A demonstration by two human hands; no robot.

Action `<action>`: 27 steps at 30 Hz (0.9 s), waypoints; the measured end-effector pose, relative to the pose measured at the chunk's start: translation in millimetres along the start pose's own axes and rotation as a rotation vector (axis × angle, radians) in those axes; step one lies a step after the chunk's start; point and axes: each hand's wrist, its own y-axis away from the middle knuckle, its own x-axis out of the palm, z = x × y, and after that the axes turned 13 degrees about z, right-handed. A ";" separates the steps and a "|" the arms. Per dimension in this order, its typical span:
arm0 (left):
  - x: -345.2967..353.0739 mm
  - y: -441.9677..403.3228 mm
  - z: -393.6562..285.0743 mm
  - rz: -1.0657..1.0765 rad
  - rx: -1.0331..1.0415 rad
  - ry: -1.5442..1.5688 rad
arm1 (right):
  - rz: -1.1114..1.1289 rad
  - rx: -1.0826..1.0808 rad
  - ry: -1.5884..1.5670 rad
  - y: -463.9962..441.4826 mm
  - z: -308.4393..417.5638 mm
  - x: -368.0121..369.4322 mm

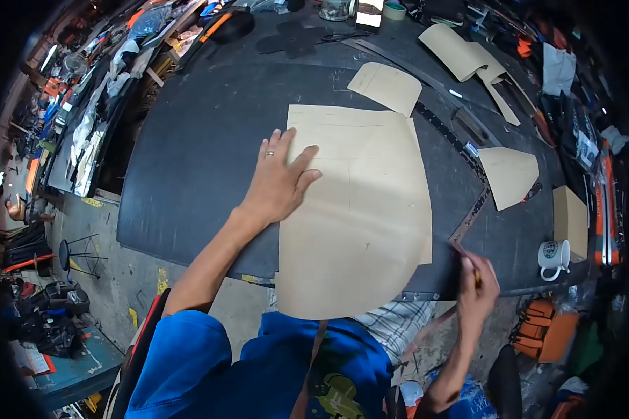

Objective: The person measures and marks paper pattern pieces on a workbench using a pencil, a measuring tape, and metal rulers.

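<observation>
A large tan paper pattern piece [356, 230] with faint pencil lines lies on the dark table, its curved lower end over the front edge. My left hand [283, 174] rests on its left edge, fingers spread. Near the table's front edge at right, my right hand [479, 279] has its fingers closed round a small yellow-and-dark tool, perhaps a pencil. Its fingertips are by the end of a dark angled ruler [474, 209]. Smaller paper pieces lie above [386, 85] and to the right [510, 174].
A white mug [553, 260] stands at the right edge beside a cardboard box [570, 220]. Curled paper [454, 52] and a long metal ruler [426, 77] lie at the back right. A phone [369, 14] is at the back. Cluttered shelving fills the left.
</observation>
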 end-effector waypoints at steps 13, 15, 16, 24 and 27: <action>-2.4 7.1 8.3 0.036 0.103 -0.053 | 0.056 -0.113 -0.119 -47.2 50.8 77.4; -10.4 6.9 11.1 0.065 0.126 -0.027 | 0.084 -0.089 -0.116 -40.6 56.9 75.2; -14.7 7.3 12.0 0.079 0.135 -0.013 | 0.099 -0.078 -0.114 -36.9 59.5 74.2; -19.9 18.7 -20.6 0.084 0.066 0.015 | 0.216 -0.101 -0.134 -11.6 66.1 72.4; -18.0 23.6 -32.8 0.093 0.022 0.008 | 0.311 -0.029 -0.171 2.0 75.0 75.5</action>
